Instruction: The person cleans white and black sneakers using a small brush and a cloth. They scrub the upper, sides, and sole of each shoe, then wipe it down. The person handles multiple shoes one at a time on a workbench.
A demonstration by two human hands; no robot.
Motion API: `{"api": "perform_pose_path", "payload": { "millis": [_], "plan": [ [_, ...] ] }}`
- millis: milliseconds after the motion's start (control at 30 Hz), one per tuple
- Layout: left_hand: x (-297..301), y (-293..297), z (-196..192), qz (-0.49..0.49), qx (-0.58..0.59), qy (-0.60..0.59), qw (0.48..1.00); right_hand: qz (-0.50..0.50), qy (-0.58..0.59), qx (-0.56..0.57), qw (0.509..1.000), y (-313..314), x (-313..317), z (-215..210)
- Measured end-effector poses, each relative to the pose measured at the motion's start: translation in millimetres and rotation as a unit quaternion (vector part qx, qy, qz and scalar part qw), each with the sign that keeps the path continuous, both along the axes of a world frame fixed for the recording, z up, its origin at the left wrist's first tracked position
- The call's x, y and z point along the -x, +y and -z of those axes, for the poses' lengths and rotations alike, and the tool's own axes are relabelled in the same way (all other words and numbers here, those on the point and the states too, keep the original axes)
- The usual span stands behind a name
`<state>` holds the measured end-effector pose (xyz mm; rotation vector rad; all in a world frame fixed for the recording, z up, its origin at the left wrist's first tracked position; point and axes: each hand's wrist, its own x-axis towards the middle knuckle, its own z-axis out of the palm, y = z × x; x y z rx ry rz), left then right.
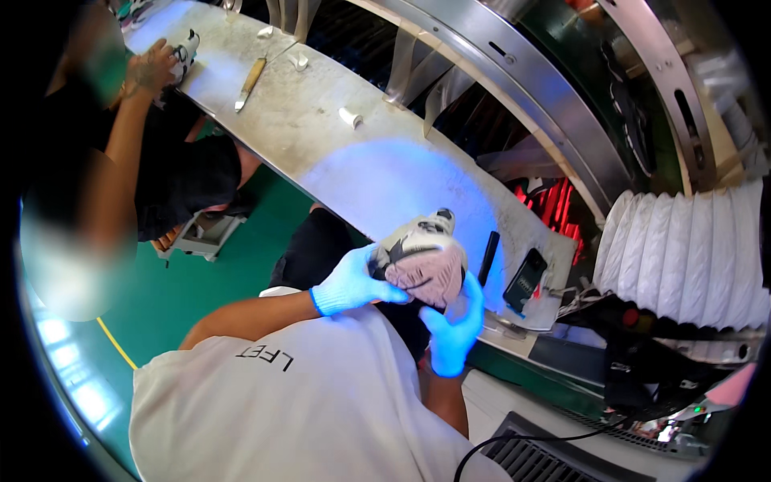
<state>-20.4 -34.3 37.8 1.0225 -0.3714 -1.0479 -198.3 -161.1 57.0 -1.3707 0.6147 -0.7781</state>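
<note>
Gripping a beige-and-grey shoe with a pink, wavy-textured sole [422,261] from both sides, the person holds it above the near edge of a long, pale, scuffed worktable [321,165], its dark-tipped end pointing away. The left hand, in a white knit glove with a blue cuff [353,281], is closed around the shoe's left side, thumb stretched rightward along the lower edge. Its forearm comes in from the left, nearly level, the elbow out to the side. The right hand, in a matching glove tinted bright blue by the light [456,328], grasps the lower right side, fingers raised along it and thumb turned inward; that forearm rises steeply from below.

Across the person's white shirt [321,402] runs a short row of dark capital letters [265,356], upside down in this view. Small pale markings on a black fabric item [642,365] at the right are too small to read.

Just right of the shoe lies a slim black bar [488,257], and beyond it a dark phone-shaped device [526,279] with rows of small marks, also unreadable.
</note>
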Motion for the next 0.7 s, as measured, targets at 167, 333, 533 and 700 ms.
{"api": "perform_pose_path", "payload": {
  "millis": [167, 333, 533, 700],
  "plan": [
    [-13.8, 4.7, 23.0, 0.090, -0.145, -0.291, 0.941, -0.096, 0.099, 0.182, 0.973, -7.6, -39.3, -86.9],
    [-21.6, 21.7, 19.5, 0.013, -0.027, -0.230, 0.973, -0.056, 0.083, 0.285, 0.953, 21.8, -72.4, -68.9],
    [-33.5, 57.6, -30.7, -0.125, 0.063, -0.267, 0.954, -0.123, 0.027, 0.437, 0.890, 41.4, -102.0, -54.1],
    [-53.6, 62.9, -31.1, -0.125, 0.129, -0.391, 0.903, -0.096, -0.022, 0.452, 0.887, 45.6, -109.5, -32.9]
  ]
}}
